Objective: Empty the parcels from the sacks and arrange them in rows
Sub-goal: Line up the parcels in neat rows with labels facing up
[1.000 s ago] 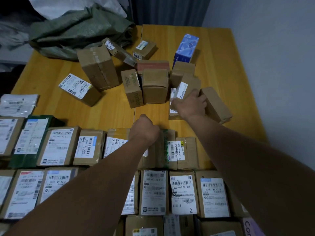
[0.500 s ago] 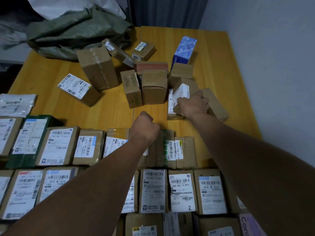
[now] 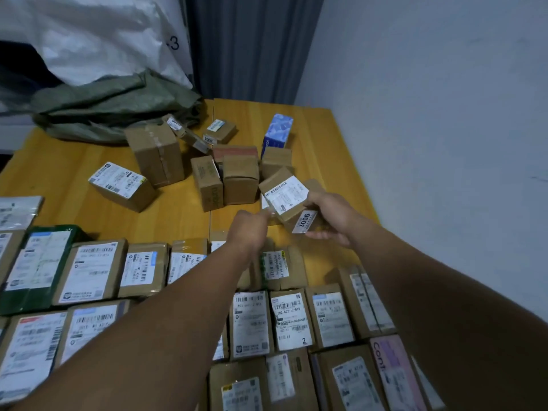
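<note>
Holding a small brown box (image 3: 284, 200) above the desk (image 3: 65, 173), the right hand (image 3: 329, 218) curled round it. The left hand (image 3: 249, 229) sat curled at its corner; whether it gripped, nobody could tell.

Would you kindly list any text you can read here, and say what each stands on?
"3006": box in the right hand.
"502-602-12-815", "2": rowed parcel.
"Cont": pink parcel.
"3": white sack.
Remaining labels: too small or blurred.

The scene is dimly and coolly lit (no source is seen); motion blur softens the hands (image 3: 249, 232), and edges are bowed by wide-angle distortion.
</note>
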`<control>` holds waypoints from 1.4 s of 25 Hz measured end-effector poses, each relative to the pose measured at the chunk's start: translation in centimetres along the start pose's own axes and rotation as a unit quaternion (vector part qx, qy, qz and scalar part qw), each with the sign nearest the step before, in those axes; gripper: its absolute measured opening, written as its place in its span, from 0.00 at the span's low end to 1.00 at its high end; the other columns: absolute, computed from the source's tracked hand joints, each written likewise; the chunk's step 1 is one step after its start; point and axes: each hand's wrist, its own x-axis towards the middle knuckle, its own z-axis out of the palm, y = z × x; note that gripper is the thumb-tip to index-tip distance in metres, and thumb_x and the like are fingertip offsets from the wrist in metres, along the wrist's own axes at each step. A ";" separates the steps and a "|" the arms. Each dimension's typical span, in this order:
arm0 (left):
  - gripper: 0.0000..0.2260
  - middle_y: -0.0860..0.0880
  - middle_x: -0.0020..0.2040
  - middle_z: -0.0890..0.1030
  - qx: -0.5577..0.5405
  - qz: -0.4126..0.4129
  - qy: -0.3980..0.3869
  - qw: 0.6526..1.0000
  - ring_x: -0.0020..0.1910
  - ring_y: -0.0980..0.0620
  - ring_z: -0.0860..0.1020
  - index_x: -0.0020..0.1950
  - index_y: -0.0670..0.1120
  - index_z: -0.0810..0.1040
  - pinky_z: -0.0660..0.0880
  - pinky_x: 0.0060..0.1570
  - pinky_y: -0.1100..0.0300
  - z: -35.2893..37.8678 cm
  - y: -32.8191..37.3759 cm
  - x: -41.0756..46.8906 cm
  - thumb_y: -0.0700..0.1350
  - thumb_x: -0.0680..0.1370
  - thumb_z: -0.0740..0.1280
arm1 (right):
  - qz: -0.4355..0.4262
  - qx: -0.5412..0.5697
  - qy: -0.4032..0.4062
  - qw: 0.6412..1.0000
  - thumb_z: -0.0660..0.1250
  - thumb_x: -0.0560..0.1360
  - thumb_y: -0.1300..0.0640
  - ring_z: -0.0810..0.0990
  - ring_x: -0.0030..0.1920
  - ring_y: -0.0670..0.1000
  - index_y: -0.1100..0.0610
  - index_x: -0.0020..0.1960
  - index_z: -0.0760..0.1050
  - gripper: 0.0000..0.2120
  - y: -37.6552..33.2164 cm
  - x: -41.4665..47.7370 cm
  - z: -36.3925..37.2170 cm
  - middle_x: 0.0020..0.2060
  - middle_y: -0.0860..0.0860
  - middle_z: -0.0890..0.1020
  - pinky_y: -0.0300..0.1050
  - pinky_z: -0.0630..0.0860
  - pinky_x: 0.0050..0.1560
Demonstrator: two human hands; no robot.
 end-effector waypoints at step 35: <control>0.33 0.48 0.56 0.79 0.222 0.062 0.005 0.973 0.58 0.45 0.75 0.59 0.48 0.74 0.76 0.57 0.45 21.3 0.5 0.2 0.50 0.57 0.80 | -0.174 -0.357 -0.005 0.918 0.76 0.72 0.56 0.71 0.67 0.56 0.50 0.79 0.60 0.41 2.6 5.0 -20.7 0.75 0.54 0.65 0.50 0.75 0.62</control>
